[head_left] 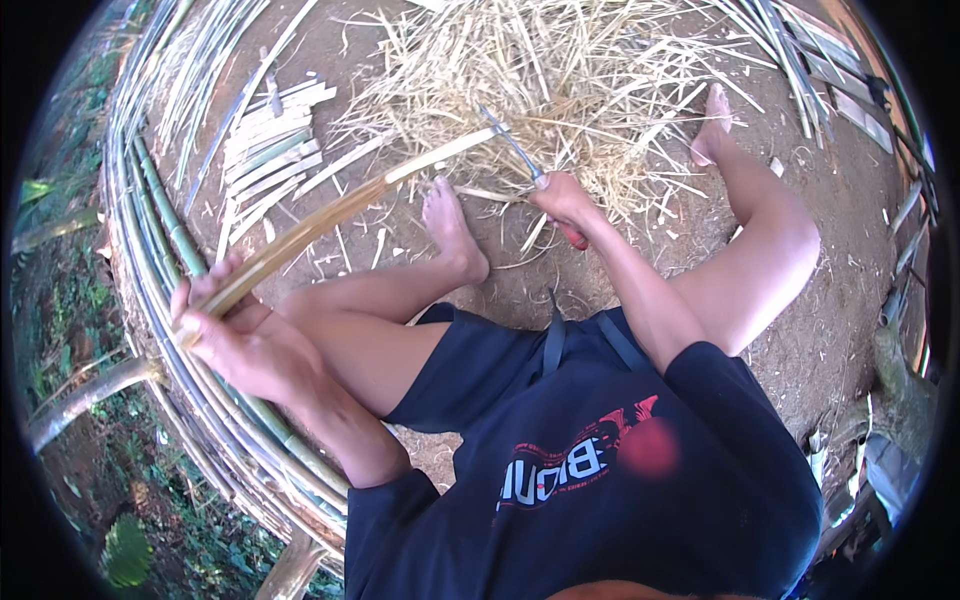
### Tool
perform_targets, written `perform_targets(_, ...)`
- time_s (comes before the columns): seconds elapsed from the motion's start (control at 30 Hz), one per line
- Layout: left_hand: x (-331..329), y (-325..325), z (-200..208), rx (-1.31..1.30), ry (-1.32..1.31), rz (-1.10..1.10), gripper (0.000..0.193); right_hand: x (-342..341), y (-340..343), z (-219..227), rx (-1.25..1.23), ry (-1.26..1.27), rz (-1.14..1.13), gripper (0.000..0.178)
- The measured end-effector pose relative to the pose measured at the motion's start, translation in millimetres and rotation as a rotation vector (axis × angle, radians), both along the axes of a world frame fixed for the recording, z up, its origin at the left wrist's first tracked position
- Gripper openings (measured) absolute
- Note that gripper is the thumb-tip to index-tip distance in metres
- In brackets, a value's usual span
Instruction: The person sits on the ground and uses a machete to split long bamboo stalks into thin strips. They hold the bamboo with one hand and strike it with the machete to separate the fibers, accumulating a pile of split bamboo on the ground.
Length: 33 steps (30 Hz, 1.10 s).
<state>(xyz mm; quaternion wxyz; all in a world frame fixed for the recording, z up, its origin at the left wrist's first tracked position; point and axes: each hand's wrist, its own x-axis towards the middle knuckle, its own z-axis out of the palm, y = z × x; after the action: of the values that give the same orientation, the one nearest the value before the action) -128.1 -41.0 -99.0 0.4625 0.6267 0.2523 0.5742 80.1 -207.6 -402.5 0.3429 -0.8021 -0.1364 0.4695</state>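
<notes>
A long split bamboo strip (pixel 320 222) slants up from the left across the ground in front of me, its far end pale and freshly cut. My left hand (pixel 235 335) grips its near end, thumb over the strip and fingers beneath. In my right hand (pixel 568 202) is a knife (pixel 517 150) with a narrow grey blade and a red handle that shows below the fist. The blade crosses close to the strip's far tip; whether it touches the strip I cannot tell.
A heap of straw-like bamboo shavings (pixel 540 60) spreads between my bare feet (pixel 452 232). Short flat bamboo slats (pixel 275 145) lie at the far left. A low rail of bamboo poles (pixel 165 210) curves along my left side, with green plants beyond. More strips (pixel 785 70) lie far right.
</notes>
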Motion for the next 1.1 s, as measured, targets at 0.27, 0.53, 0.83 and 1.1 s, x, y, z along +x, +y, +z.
perform_targets(0.27,-25,-11,9,0.224,0.429,0.065,0.025,-77,19,179,0.482,-0.138,0.283,0.019)
perform_targets(0.53,-24,-17,-9,0.253,0.319,0.014,0.022,-76,12,153,0.466,-0.265,0.206,0.010)
perform_targets(0.83,-20,-23,-19,0.356,0.226,-0.118,0.020,-37,8,116,0.185,-0.156,0.143,0.019)
perform_targets(1.1,-1,-15,-10,0.295,0.205,0.042,0.021,-48,17,120,0.453,-0.372,0.210,0.009)
